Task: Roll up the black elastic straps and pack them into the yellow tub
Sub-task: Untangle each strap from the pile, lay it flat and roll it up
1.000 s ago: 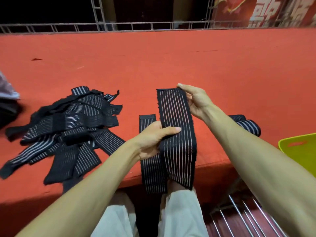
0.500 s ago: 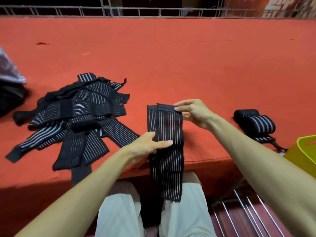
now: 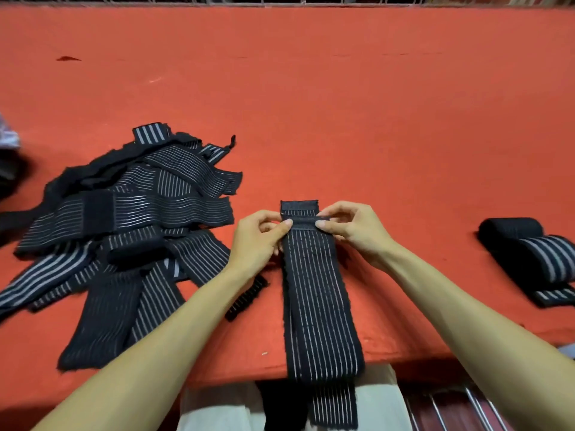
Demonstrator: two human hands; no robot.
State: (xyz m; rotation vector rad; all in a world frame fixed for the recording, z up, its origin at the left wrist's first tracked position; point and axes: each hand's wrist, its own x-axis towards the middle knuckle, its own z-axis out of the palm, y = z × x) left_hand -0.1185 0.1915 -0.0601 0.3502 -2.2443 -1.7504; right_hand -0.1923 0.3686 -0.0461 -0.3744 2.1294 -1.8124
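A wide red-covered desk (image 3: 342, 104) is filling most of the view, running back to a metal railing (image 3: 280, 0) at the top edge. On its left part a loose pile of straps (image 3: 124, 219), black with pale stripes, is lying spread out and overlapping, with some ends reaching the near edge. In the middle one long strap (image 3: 317, 306) is lying flat, stretching from the hands toward the person and hanging over the desk's near edge, down between the knees of light trousers (image 3: 217, 409). A second layer is peeking out beyond its far end and along its left side. At the right, well apart from it, rolled straps (image 3: 529, 253) are sitting on the desk in a bundle. The left hand (image 3: 258, 241) is pinching the far end of the strap at its left corner, its grip clamped on the fabric between thumb and curled fingers. The right hand (image 3: 354, 231) is pinching the right corner, its grip closed on the strap's turned-over end.
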